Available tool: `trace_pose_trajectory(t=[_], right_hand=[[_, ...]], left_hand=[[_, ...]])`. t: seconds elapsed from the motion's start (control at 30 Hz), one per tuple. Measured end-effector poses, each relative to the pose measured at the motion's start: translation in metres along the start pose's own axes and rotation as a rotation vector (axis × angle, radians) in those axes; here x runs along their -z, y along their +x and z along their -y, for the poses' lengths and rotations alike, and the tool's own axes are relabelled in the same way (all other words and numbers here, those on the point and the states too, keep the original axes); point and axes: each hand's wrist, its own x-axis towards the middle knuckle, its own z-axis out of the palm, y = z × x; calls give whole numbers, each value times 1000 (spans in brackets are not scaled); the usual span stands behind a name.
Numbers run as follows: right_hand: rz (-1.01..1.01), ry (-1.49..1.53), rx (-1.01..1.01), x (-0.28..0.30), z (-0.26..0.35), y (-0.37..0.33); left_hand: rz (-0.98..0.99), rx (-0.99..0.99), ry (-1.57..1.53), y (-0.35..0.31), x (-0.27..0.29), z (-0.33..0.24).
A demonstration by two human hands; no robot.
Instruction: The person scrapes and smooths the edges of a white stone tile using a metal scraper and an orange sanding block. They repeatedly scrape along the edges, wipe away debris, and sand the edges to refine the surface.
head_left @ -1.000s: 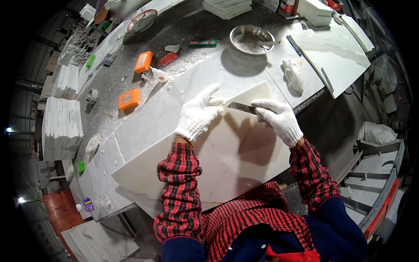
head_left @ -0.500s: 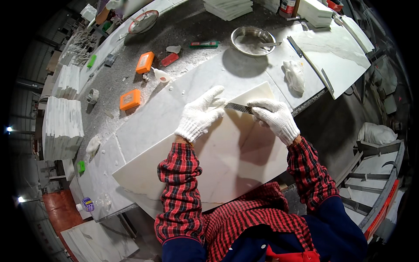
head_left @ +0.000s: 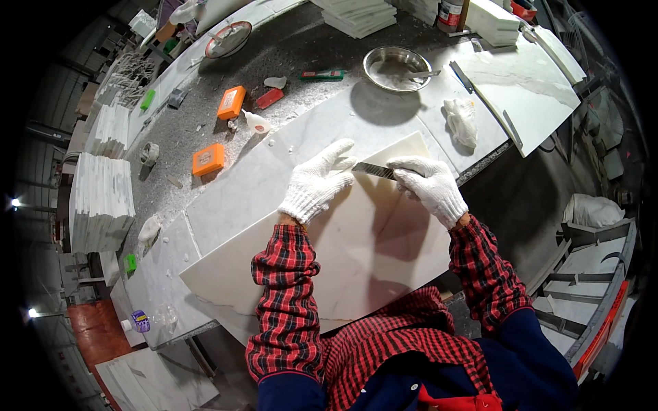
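Gloved right hand pinches dark, flat ridged tool over the far end of white slab, tool's left tip just beside gloved left hand, fingers parted at slab's far-left edge, steel bowl farther off.

Left hand and right hand wear white knitted gloves with snug cuffs; red-and-black plaid sleeves, finer checked cloth, navy garment, pale button
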Motion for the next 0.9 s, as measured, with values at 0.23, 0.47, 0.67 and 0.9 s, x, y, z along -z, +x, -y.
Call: trace_pose_trajectory(t=[0.23,0.47,0.67,0.9], right_hand=[[-35,-89,23,9,-7,-1],[-120,-55,18,30,-3,7],[-358,-382,334,71,27,82],[-355,-1463,598,38,70,163]], left_hand=[[-3,-10,-158,4,-6,7],[3,20,-200,-5,4,11],[-4,-46,-9,0,-4,8],[-44,-127,1,7,-7,21]])
